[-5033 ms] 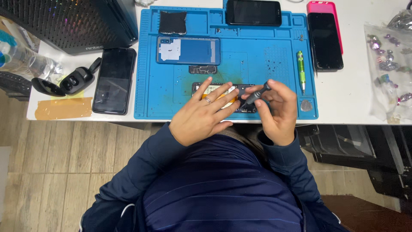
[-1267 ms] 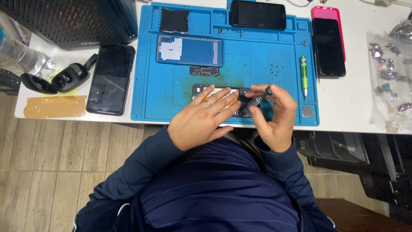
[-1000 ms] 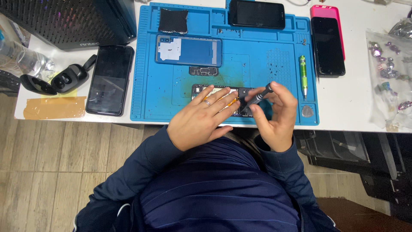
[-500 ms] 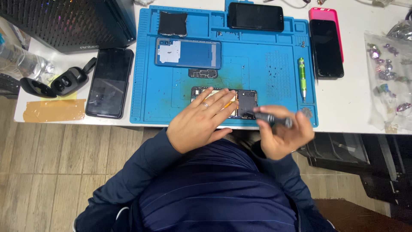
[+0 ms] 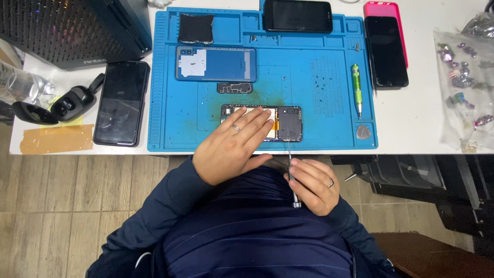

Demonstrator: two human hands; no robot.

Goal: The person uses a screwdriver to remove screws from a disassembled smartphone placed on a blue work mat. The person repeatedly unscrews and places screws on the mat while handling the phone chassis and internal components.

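Observation:
An opened phone [image 5: 286, 124] with its back removed lies near the front of a blue repair mat [image 5: 319, 128]. My left hand [image 5: 231, 146] lies flat on the phone's left half, fingers spread over it. My right hand [image 5: 311, 183] is below the table edge, close to my body, gripping a thin dark screwdriver [image 5: 292, 172] whose tip points up toward the mat's front edge. The phone's blue back cover [image 5: 216, 64] lies further back on the mat, with a small black bracket [image 5: 234, 88] just in front of it.
A green screwdriver [image 5: 355, 87] lies on the mat's right side. Black phones lie at the left [image 5: 122, 102], top [image 5: 297, 15] and right [image 5: 386, 50] of the mat. An open earbud case [image 5: 56, 105], a black computer case [image 5: 72, 28] and a plastic bag [image 5: 465, 77] flank the mat.
My right hand has drawn the screwdriver off the opened phone and down past the table edge toward my body. My left hand stays on the phone.

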